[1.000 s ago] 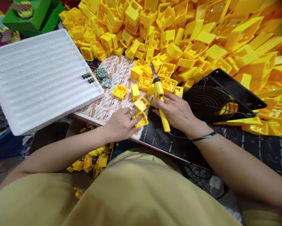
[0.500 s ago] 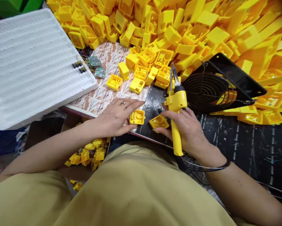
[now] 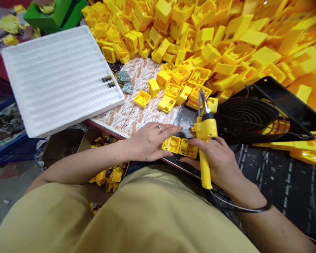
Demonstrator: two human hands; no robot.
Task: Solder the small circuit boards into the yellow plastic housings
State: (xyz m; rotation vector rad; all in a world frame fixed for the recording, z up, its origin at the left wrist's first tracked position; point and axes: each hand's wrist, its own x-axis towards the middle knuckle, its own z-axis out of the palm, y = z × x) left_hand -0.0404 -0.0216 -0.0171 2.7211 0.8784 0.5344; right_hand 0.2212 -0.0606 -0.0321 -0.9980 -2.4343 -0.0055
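Note:
My left hand (image 3: 153, 141), with a ring on one finger, lies with its fingers stretched past a yellow plastic case half (image 3: 171, 144). Its thumb and index finger bracket that piece at the table edge. In my right hand (image 3: 217, 160) is a yellow soldering gun (image 3: 206, 131), its metal tip pointing up and away from me. The right thumb and fingers also reach around a second yellow case half (image 3: 187, 149). The two case halves sit side by side, edges touching or nearly so, open sides up. The right fingertips are partly hidden behind the gun.
A large heap of yellow cases (image 3: 213, 38) fills the back. A black fan (image 3: 246, 117) stands at the right. A white foam tray (image 3: 60, 80) lies at the left, beside wired green circuit boards (image 3: 124, 76). A box of yellow parts (image 3: 115, 174) is below the table edge.
The right hand has moved the second case half left, up against the first. My view has shifted, so the scene sits lower and further right.

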